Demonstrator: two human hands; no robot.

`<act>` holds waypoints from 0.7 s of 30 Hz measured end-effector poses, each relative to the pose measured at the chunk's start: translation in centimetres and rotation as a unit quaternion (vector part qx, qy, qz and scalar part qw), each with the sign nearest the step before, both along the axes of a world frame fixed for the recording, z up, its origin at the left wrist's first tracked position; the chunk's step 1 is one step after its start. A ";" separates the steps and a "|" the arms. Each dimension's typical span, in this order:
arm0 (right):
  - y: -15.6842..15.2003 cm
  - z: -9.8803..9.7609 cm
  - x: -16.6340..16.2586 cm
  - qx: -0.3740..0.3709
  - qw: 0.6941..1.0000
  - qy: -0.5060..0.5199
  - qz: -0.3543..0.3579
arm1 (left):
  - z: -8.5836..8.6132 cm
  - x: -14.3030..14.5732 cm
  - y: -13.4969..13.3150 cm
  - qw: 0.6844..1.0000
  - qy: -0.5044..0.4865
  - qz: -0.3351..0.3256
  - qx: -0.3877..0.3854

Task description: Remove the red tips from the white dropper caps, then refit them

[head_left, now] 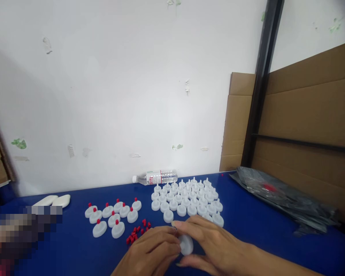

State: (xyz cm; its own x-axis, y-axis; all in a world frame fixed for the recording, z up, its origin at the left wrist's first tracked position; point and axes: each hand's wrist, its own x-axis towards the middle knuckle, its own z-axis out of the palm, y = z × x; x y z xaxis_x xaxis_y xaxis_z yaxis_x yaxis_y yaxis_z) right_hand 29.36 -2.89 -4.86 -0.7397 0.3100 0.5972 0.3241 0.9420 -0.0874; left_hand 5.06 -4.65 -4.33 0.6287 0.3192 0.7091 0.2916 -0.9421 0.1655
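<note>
Low in the head view, my right hand (pixel 211 241) grips a white plastic nozzle cap (pixel 187 245) by its rim, thumb below and fingers above. The cap is tipped on its side, its spout turned toward my left hand (pixel 152 245). My left fingers are pinched together at the spout; whatever they hold is hidden. Just beyond my left hand lies a loose pile of small red tips (pixel 134 233). Farther left stand several white caps with red tips on their spouts (pixel 118 229). Behind my hands are many white nozzle caps (pixel 181 209) with bare spouts.
A clear plastic bottle (pixel 162 177) lies against the wall on the blue table (pixel 71 237). Two white oval objects (pixel 61 201) are at the left, near a pixelated patch. Grey plastic bags (pixel 278 195) lie at the right, below cardboard (pixel 307 111) and a dark metal post (pixel 260 88).
</note>
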 end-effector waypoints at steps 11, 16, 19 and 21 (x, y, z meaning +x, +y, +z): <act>0.3 0.3 0.1 0.086 0.995 0.037 0.025 | -0.5 -0.5 0.0 0.999 -0.015 0.036 -0.012; 0.0 0.3 -0.2 0.120 0.990 0.067 0.016 | -0.7 -0.7 0.2 0.995 0.030 0.061 0.077; -0.1 0.3 -0.4 0.131 0.988 0.079 -0.004 | -0.4 -0.6 -0.1 0.994 0.042 0.063 0.082; -0.2 0.3 -0.6 0.134 0.987 0.088 -0.005 | -0.1 -0.3 -0.3 0.994 0.031 0.069 0.080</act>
State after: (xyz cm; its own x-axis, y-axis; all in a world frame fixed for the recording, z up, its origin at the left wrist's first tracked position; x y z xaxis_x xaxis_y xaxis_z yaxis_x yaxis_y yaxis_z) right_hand 28.79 -3.09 -4.58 -0.6150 0.1311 0.7775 0.3357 0.9358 0.1078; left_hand 4.72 -4.99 -4.42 0.6314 0.2911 0.7188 0.4249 -0.9052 -0.0066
